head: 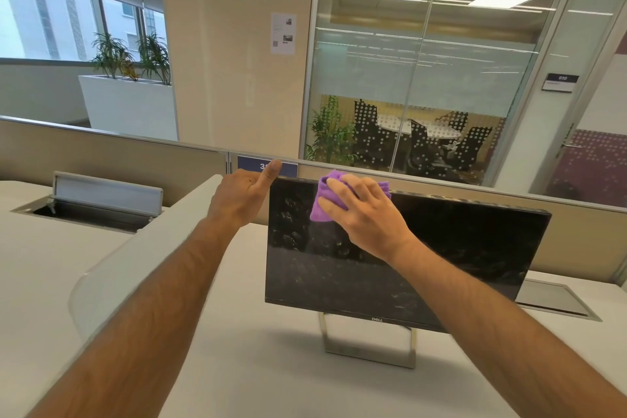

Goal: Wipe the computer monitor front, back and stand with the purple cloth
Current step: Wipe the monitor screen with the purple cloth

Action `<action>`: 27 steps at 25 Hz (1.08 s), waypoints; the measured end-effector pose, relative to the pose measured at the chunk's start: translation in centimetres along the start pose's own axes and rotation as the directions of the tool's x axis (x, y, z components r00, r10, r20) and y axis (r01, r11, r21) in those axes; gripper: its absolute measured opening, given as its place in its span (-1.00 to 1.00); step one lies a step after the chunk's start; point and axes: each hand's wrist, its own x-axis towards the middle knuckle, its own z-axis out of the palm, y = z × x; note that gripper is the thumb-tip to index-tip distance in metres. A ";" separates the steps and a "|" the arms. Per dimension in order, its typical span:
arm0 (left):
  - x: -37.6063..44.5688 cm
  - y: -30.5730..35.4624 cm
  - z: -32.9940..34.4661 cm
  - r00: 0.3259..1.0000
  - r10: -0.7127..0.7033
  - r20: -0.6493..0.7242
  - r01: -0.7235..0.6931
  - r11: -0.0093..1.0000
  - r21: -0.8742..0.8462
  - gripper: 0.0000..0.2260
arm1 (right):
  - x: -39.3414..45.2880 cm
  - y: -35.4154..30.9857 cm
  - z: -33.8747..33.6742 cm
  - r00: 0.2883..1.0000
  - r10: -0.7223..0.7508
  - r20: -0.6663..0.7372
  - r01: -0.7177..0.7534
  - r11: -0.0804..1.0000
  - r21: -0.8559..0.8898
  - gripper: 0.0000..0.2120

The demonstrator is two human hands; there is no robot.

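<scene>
A black computer monitor (pixel 441 248) stands on a silver stand (pixel 369 349) on the white desk, its dark screen facing me and smeared on the left half. My right hand (pixel 366 214) presses a bunched purple cloth (pixel 325 204) against the top of the screen, left of centre. My left hand (pixel 244 197) grips the monitor's upper left corner, thumb up along the edge, fingers hidden behind the panel.
A white desk (pixel 254 366) carries the monitor. A curved translucent divider (pixel 142 248) runs along the left. An open cable hatch (pixel 101 200) sits on the neighbouring desk, a closed one (pixel 553 299) at right. A beige partition (pixel 101 149) stands behind.
</scene>
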 end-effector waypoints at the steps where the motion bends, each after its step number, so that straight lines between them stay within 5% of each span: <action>1: 0.1 0.0 -0.1 1.000 0.005 0.011 -0.005 1.000 0.008 -0.10 | 0.0 -0.5 0.1 0.994 -0.104 0.023 0.104 0.994 -0.020 -0.54; 3: 0.2 0.2 -0.2 0.999 0.005 0.032 -0.006 1.000 0.017 -0.07 | -0.1 -0.6 0.3 0.960 -0.273 0.064 0.277 0.959 -0.058 -0.48; 6: 0.1 0.4 -0.4 0.999 -0.006 0.052 0.005 1.000 0.018 -0.04 | 1.0 -0.1 -0.1 1.000 -0.002 0.002 0.002 0.999 0.040 -0.52; 7: 0.1 0.4 -0.5 0.998 -0.009 0.055 0.008 1.000 0.019 -0.05 | 1.2 -0.6 0.1 1.000 -0.017 0.007 0.017 1.000 0.027 -0.52; 10: -0.1 0.6 -0.4 0.999 -0.005 0.054 0.004 1.000 0.009 -0.07 | 0.7 -1.9 0.5 0.939 -0.331 0.092 0.336 0.941 -0.045 -0.47; 14: -0.3 0.9 -0.6 0.998 -0.010 0.062 0.009 1.000 0.015 -0.10 | 2.5 -1.5 0.0 1.000 0.008 0.005 -0.008 1.000 0.020 -0.54; 18: -0.5 1.2 -0.9 0.998 -0.006 0.066 0.006 1.000 0.001 -0.12 | 2.8 -2.1 0.2 0.947 -0.312 0.079 0.317 0.946 -0.064 -0.44; 21: -0.5 1.2 -1.0 0.997 -0.023 0.071 0.023 1.000 -0.006 -0.04 | 4.3 -1.6 -0.5 0.999 -0.029 0.013 0.029 1.000 0.000 -0.52; 25: -0.6 1.6 -1.5 0.994 -0.031 0.102 0.034 0.999 -0.026 -0.02 | 3.9 -3.8 0.3 0.911 -0.382 0.154 0.399 0.912 -0.095 -0.46; 27: -0.5 1.4 -1.5 0.994 -0.036 0.107 0.044 0.997 -0.069 0.07 | 4.6 -3.1 -0.1 0.955 -0.271 0.122 0.283 0.955 -0.086 -0.49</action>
